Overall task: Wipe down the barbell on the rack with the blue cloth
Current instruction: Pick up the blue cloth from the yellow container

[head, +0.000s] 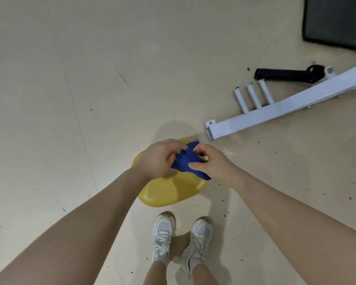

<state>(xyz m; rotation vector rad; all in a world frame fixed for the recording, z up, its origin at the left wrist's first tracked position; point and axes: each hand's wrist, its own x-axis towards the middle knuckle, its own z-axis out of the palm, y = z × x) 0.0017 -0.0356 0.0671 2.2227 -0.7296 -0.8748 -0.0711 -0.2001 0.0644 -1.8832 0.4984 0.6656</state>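
Holding a crumpled soft blue cloth (188, 160) with both hands: left hand (158, 159) curled round one side, right hand (211, 161) pinching the other. Bunched up over a round yellow plastic stool (171, 192). White sneakers (162, 233) below on the pale floor (70, 79). White metal rack frame (275, 112) near, up on the right, with a black bar end (282, 74).

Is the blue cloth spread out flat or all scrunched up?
Scrunched up. The blue cloth is bunched in folds between the left hand and right hand, which both pinch it above the round yellow basin.
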